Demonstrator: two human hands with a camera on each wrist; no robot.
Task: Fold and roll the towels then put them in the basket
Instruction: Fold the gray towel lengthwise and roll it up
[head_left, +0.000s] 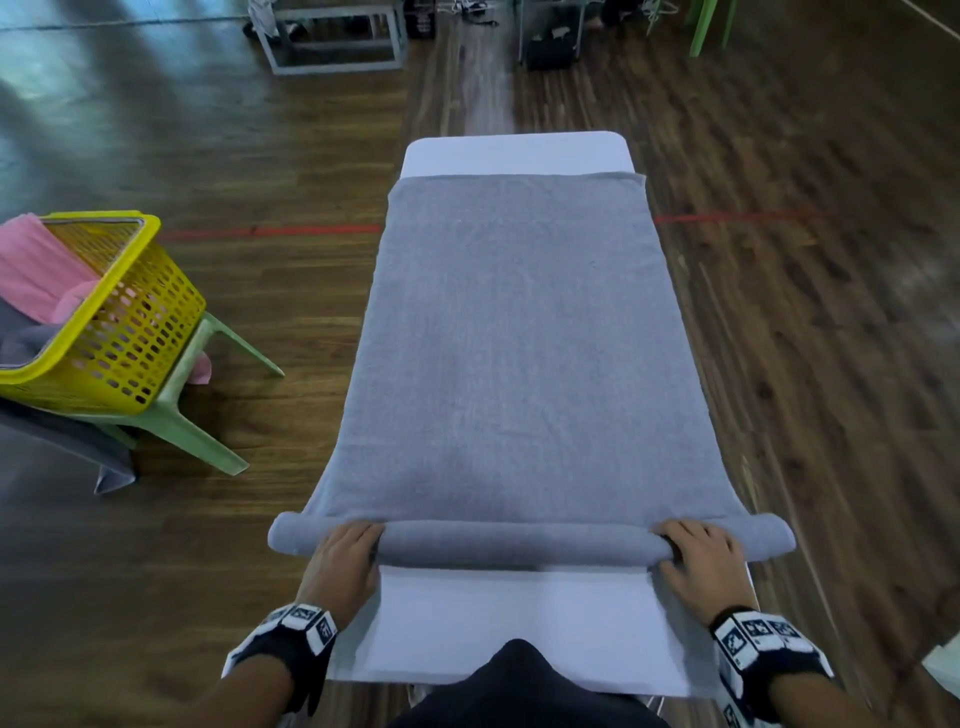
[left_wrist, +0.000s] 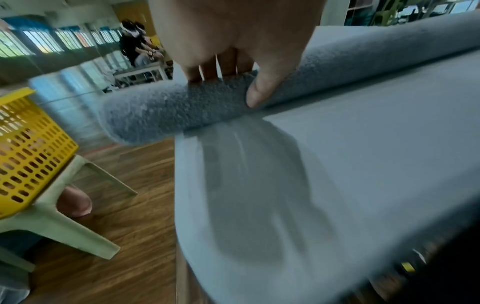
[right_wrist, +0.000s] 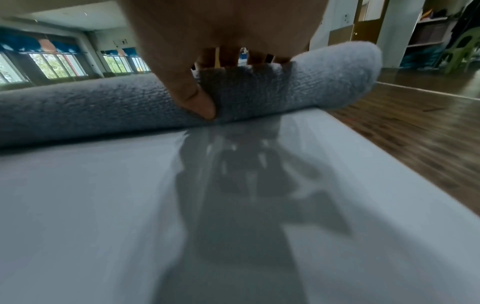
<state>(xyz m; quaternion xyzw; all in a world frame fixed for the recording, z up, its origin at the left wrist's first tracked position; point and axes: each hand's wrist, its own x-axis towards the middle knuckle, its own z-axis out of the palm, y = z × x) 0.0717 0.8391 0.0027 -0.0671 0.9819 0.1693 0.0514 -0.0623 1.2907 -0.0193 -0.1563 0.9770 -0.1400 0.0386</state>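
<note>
Head view: my left hand (head_left: 345, 558) and right hand (head_left: 698, 558) curl fingers (head_left: 693, 531) round the grey towel (head_left: 519, 338) roll; next I'd push it evenly forward along the tabletop (head_left: 514, 623).

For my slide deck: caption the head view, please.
Both hands, left hand and right hand, roll a grey towel on a white table.

In both wrist views the fingers (left_wrist: 197, 72) reach over the far side of the grey towel roll (left_wrist: 166, 111), so their tips are hidden. The yellow basket (head_left: 130, 332), well left of the fingers, is cut by the head view's left edge. The table (right_wrist: 103, 205) nearest the wrist is smeared with blur.
</note>
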